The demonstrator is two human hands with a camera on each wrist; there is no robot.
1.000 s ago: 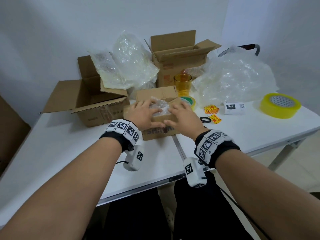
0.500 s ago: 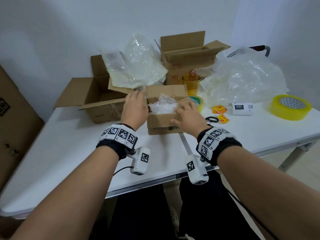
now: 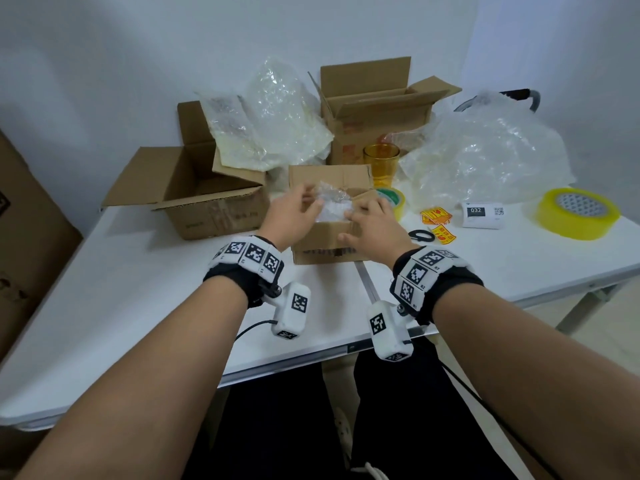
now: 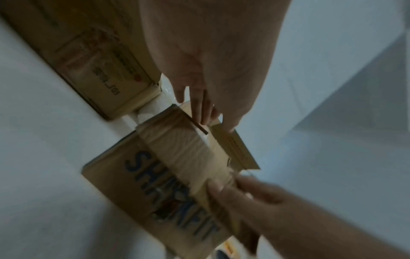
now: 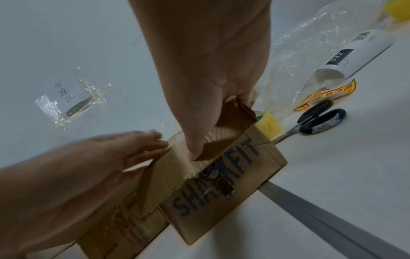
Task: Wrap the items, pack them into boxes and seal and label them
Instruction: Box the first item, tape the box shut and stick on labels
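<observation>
While the small box (image 3: 327,233) sits mid-table with its bubble-wrapped item (image 3: 332,202) inside, left hand (image 3: 294,216) hovers loosely spread, right hand (image 3: 375,225) pinches a flap — packing done, I judge; next, fold the flaps shut for taping.

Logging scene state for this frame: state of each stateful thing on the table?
small box: open, wrapped item inside
wrapped item: in bubble wrap, sits in the small box
left hand: open, fingers at the box's left edge
right hand: holds the right flap
left box: open, flaps out
rear box: open, flaps up
amber cup: upright, unwrapped
scissors: closed, lying flat
</observation>
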